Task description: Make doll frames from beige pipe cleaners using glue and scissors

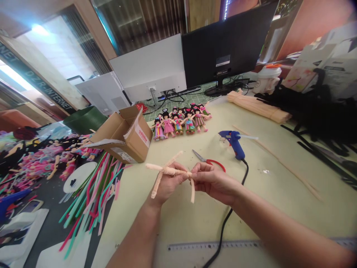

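Observation:
Between my two hands is a beige pipe-cleaner doll body (173, 171) with stick-like limbs. My left hand (169, 184) is closed around its middle, with two limbs and a longer end poking out to the left. At the other end, my right hand (208, 180) pinches the body with thumb and fingers, where one loose beige strand hangs down. Just beyond my hands lie red-handled scissors (209, 161). Further right, a blue glue gun (232, 143) rests on its side with a clear glue stick in its back.
Finished dolls (178, 121) lie in rows ahead, beside an open cardboard box (125, 137). Coloured pipe cleaners (92, 190) spread at left. A black cord (223, 230) crosses a ruler (212, 245) in front. Beige pipe-cleaner bundles (258, 106) and black ones (309, 108) sit at right.

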### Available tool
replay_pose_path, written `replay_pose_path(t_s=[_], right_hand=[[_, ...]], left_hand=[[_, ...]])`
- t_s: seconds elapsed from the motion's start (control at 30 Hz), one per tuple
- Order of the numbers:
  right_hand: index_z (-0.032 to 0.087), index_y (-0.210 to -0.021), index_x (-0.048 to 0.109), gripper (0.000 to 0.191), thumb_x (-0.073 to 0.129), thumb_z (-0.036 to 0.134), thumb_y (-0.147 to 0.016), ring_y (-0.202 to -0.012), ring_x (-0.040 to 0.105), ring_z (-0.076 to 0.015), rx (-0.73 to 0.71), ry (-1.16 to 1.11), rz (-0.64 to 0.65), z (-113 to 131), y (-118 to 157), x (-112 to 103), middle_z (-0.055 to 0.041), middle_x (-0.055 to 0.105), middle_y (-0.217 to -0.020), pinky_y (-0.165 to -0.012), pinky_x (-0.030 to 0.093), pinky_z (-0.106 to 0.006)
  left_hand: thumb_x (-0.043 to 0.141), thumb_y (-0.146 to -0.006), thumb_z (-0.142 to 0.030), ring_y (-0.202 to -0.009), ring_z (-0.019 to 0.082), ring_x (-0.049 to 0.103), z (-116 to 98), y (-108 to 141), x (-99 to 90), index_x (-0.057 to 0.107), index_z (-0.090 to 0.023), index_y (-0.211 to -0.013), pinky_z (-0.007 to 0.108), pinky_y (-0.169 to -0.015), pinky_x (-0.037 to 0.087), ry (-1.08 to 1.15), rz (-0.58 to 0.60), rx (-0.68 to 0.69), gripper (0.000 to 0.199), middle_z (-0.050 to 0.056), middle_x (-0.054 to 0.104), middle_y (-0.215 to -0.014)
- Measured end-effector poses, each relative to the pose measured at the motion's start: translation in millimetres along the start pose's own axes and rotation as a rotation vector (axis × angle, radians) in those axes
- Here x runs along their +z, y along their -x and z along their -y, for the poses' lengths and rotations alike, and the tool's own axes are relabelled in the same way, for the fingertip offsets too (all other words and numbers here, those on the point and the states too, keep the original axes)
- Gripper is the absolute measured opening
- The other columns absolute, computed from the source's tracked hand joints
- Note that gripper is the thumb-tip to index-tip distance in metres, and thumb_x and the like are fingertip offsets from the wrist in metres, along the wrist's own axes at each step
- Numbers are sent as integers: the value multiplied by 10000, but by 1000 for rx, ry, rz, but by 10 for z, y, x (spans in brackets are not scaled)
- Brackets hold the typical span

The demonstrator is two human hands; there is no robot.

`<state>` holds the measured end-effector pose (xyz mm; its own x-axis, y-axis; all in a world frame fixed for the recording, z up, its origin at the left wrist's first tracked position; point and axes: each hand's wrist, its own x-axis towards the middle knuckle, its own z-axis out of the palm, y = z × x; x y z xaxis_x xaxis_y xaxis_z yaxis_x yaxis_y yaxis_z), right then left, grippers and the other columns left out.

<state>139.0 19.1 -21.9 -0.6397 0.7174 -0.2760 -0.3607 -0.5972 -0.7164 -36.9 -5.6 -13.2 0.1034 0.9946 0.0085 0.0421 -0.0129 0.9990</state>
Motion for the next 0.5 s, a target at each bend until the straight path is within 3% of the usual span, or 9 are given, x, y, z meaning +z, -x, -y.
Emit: replay_pose_path(t_s=[0.27,0.5], right_hand=[[165,-670,585,233,806,219,-621,-660,599,-120,-74,0,-35,-22,-1,44,3,645,-707,-625,461,-259],[162,-703,573,237,788,253,-662,-618,545,-94,-173,162,-86,-58,-34,29,27,593,-670,-607,423,-250]], left_hand=[[694,-750,-376,-668,108,500,103,1,35,634,-149,-785,258,-683,409,237,-30,-64,237,10,590,-722],[702,-742,-344,-680,115,526,128,5,55,599,-147,-666,262,-685,424,127,-96,-61,236,-2,568,-710]])
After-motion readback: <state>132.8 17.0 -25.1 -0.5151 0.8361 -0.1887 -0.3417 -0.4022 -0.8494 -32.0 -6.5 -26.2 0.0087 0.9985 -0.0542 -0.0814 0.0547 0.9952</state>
